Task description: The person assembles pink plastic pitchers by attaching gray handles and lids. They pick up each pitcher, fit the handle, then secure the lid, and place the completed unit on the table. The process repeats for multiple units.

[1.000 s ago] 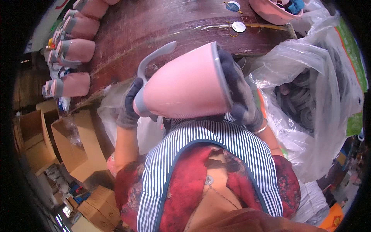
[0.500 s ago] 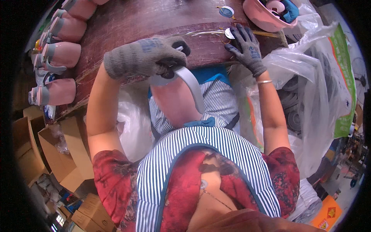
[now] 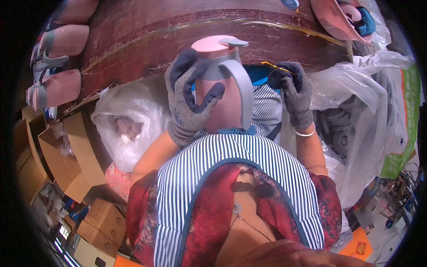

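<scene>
A pink jug (image 3: 219, 100) with a grey collar, a grey handle and a pink lid stands upright in front of my apron. My left hand (image 3: 184, 95), in a grey knit glove with dark fingertips, is wrapped round its left side. The jug's handle (image 3: 242, 95) points to the right, away from that hand. To the right of the jug, my gloved right hand (image 3: 296, 89) is closed in a pinch on a hang tag. The tag's yellow string (image 3: 275, 66) sticks out to the left; the fingers hide part of the dark round tag.
Several similar pink jugs (image 3: 62, 86) line the left end of the dark red table (image 3: 133, 58). A pink basin (image 3: 336, 20) and another round tag (image 3: 290, 4) are at the back right. Plastic bags (image 3: 356, 84) hold grey parts at right; cardboard boxes (image 3: 66, 155) stand lower left.
My left hand has shifted from the jug's top to its side, and the jug is now upright with its lid showing. My right hand has lifted a tag off the table and drawn it nearer.
</scene>
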Available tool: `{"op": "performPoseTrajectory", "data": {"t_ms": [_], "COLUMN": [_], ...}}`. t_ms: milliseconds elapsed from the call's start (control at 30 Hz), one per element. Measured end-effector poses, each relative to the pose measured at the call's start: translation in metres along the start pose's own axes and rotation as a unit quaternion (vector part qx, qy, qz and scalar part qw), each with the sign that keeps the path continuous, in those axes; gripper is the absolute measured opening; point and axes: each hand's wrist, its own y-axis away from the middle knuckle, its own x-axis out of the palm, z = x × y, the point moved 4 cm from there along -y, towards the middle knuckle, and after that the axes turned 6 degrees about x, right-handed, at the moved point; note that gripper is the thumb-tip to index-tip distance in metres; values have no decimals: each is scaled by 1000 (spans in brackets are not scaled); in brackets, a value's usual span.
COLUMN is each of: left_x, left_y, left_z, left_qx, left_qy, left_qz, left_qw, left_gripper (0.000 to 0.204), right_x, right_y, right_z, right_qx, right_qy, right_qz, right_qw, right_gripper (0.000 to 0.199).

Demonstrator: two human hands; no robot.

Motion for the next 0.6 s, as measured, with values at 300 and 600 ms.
{"op": "performPoseTrajectory", "data": {"t_ms": [300,600], "left_x": [4,7], "left_y": [-11,-5], "left_z": [-22,-18], "left_qx": [34,-145], "left_qy": [-149,19], "left_qz": [172,144], "left_qw": [973,979], "left_gripper": [55,26], "right_x": [44,39], "right_y": [13,15], "right_z": [44,29], "right_qx": [-29,-26], "right_qy": [167,132], "right_qz": [135,210], "right_qw": [976,968], "right_gripper": [29,40]}}
